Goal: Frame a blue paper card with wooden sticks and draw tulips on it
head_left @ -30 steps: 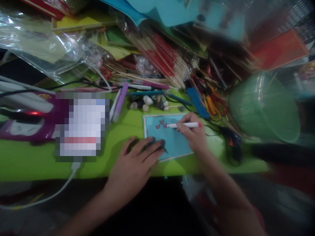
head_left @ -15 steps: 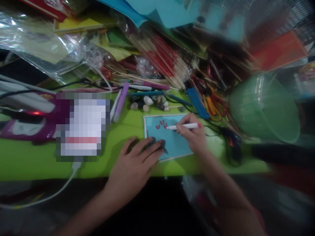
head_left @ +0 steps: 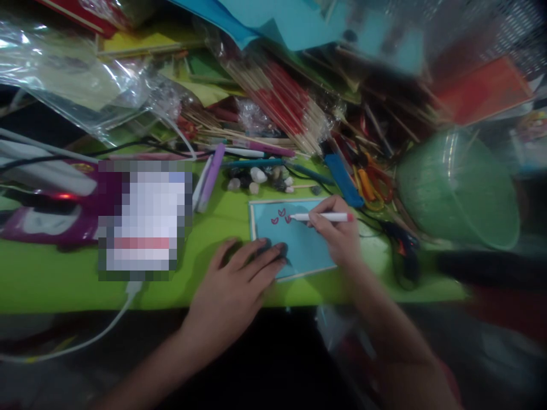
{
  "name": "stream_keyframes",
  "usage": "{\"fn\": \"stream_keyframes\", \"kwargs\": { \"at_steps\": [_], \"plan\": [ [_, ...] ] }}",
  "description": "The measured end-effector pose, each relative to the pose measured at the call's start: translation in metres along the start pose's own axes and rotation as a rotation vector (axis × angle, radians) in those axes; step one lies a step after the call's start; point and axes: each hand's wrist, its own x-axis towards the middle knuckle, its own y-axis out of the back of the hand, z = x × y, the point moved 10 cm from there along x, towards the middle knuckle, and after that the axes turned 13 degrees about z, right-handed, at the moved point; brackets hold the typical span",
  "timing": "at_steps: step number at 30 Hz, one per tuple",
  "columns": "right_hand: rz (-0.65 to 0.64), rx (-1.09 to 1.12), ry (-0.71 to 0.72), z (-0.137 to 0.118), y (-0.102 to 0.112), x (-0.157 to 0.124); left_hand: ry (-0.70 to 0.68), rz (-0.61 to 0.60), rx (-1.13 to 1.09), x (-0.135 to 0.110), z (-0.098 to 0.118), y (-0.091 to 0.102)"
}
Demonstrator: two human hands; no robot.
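Here we see the right hand (head_left: 339,230) pinching a white marker (head_left: 330,217) with a reddish end between thumb and fingers, its tip pointing leftward at the rightmost of three small red shapes (head_left: 281,214). Beneath that hand lies a blue card (head_left: 305,245) with pale edging. To its left, we find the left hand (head_left: 235,282) palm down, fingers loosely spread, their tips on the card's lower left part. Under both hands we have a green desk (head_left: 85,287). Beyond the fingers sit small stones (head_left: 257,175), with a purple pen (head_left: 212,177) farther left. Just past the right hand lies a blue object (head_left: 342,177); to its right we see a dark tool (head_left: 404,245) and, farther off, a translucent green tub (head_left: 457,191). Left of the left hand rests a pixelated object (head_left: 147,213).
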Motion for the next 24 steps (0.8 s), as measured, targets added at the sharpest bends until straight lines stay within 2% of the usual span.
{"fn": "stream_keyframes", "kwargs": {
  "at_steps": [24],
  "plan": [
    [-0.039,-0.070,-0.025,0.0035,-0.0040,-0.0010,-0.002,-0.001,0.007,0.0007,0.0006,0.0011]
  ]
}}
